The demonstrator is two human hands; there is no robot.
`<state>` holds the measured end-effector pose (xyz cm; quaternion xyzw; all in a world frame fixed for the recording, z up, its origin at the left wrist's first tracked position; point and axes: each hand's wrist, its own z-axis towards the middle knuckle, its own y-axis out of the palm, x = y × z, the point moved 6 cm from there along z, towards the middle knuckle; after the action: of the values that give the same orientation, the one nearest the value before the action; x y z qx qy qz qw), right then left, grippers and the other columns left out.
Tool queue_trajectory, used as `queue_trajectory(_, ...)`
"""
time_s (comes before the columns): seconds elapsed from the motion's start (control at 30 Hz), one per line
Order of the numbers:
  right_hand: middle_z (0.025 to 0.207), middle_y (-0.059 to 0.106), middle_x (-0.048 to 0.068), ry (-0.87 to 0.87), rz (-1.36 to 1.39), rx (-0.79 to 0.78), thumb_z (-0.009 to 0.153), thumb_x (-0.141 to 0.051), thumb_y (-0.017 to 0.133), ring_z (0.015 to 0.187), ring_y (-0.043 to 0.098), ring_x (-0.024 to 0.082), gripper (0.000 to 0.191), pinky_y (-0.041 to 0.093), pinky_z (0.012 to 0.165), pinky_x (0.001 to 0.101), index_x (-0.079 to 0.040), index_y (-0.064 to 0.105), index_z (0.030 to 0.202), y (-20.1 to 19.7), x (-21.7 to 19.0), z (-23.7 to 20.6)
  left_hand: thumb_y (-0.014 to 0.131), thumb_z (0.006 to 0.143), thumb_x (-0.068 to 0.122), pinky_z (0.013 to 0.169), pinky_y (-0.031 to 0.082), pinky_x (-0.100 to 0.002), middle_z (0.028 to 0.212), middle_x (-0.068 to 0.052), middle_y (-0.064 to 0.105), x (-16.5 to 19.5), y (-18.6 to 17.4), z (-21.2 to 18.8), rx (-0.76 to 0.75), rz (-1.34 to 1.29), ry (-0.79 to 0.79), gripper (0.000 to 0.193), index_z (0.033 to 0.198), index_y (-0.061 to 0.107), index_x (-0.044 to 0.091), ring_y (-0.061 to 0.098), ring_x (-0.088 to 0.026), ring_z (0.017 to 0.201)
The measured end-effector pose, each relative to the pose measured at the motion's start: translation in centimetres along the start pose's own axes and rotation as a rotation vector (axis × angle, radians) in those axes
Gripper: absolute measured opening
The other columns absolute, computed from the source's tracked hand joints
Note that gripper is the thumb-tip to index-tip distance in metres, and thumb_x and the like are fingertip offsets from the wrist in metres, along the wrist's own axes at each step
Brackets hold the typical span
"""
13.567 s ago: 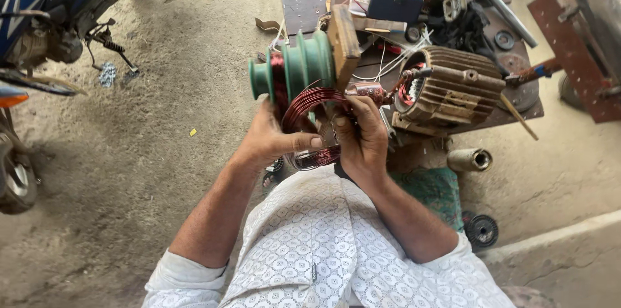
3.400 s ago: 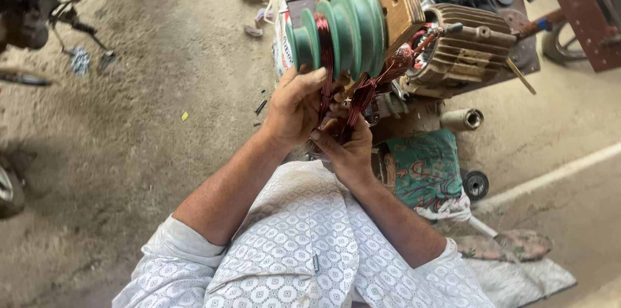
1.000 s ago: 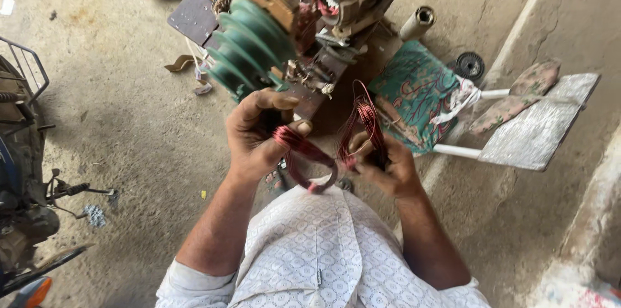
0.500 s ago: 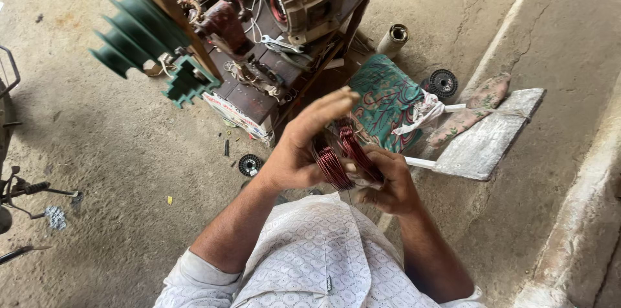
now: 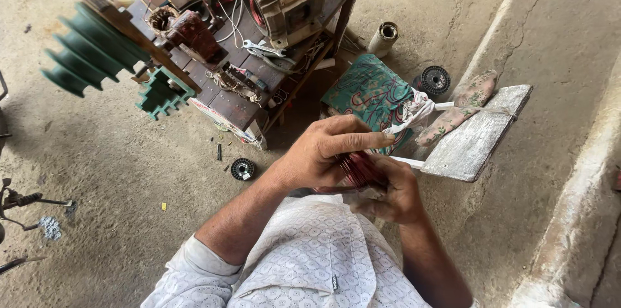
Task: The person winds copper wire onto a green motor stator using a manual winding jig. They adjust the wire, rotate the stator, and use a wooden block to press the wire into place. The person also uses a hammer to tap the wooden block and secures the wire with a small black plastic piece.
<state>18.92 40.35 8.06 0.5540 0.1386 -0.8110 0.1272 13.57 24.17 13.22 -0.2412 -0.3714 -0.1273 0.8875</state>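
At ten o'clock, green stepped pulley [image 5: 90,49]. Dead centre, left hand [image 5: 323,153] laid over red wire coil [image 5: 356,169], fingers extended. Just right, right hand [image 5: 391,191] cupped beneath, gripping it. At three o'clock, wooden board [image 5: 475,136].

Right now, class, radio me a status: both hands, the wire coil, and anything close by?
Left hand laid over the wire coil, fingers out. Right hand cupped under it, gripping. Patterned cushion and wooden board just beyond; nothing between the hands.
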Motion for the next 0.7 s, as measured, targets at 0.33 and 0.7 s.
queue_trajectory(0.33, 0.095, 0.076, 0.01, 0.16, 0.364, 0.003, 0.096, -0.011, 0.079, 0.089, 0.073, 0.017, 0.019, 0.063, 0.081, 0.0319, -0.001, 0.068, 0.108, 0.5, 8.0, 6.7, 0.067, 0.087, -0.009, 0.079, 0.058, -0.027, 0.096, -0.002, 0.068, -7.2, -5.2, 3.1, 0.289, -0.211, -0.073, 0.048, 0.128, 0.072, 0.015, 0.068, -0.012, 0.086)
queue_trajectory(0.7, 0.071, 0.065, -0.001, 0.371, 0.48, 0.292, 0.099, -0.018, 0.076, 0.054, 0.058, 0.006, 0.015, 0.046, 0.043, 0.0195, -0.006, 0.069, 0.104, -1.8, 16.5, 14.4, 0.061, 0.087, -0.016, 0.092, 0.057, -0.026, 0.115, -0.004, 0.067, -14.7, -17.4, 7.5, 0.687, -0.029, -0.183, 0.058, 0.14, 0.053, 0.008, 0.066, -0.013, 0.1)
